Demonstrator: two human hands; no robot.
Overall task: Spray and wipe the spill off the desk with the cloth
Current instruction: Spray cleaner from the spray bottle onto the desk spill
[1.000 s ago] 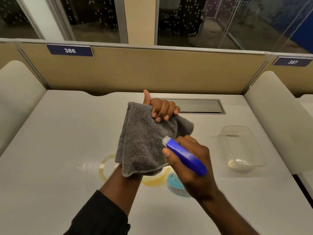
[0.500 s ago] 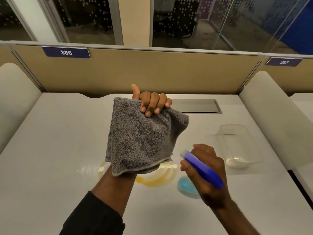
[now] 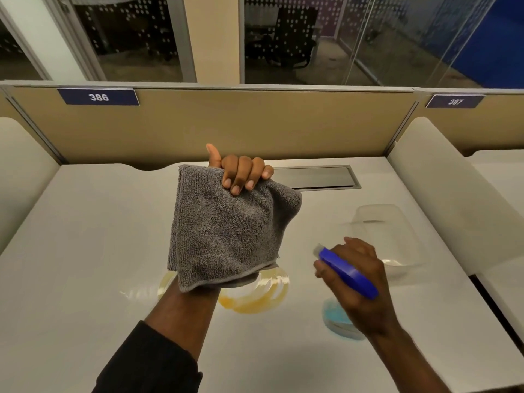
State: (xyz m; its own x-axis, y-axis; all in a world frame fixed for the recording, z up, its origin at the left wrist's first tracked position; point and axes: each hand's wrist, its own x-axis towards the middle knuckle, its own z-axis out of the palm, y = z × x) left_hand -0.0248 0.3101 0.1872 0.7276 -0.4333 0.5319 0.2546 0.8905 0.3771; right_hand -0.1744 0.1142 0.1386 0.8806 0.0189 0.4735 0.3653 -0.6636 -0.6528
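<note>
In the middle of the frame the left hand (image 3: 241,174) is holding up a grey cloth (image 3: 226,231), its fingers curled tight over the top edge and the thumb sticking up, so the cloth is hanging down in folds over the wrist, clear of the desk (image 3: 85,236). At the lower right the right hand (image 3: 357,282) is wrapping closed around the blue head of a spray bottle (image 3: 347,272), whose pale nozzle is pointing toward the upper left; the bottle's light blue body is showing below the hand, and whether it is touching the desk cannot be told. The spill (image 3: 255,296), a yellow-orange ring of liquid, is lying on the white desk in the lower middle, partly hidden behind the hanging cloth and just left of the bottle. A clear plastic container (image 3: 397,222) is sitting on the desk at the right, beyond the right hand.
</note>
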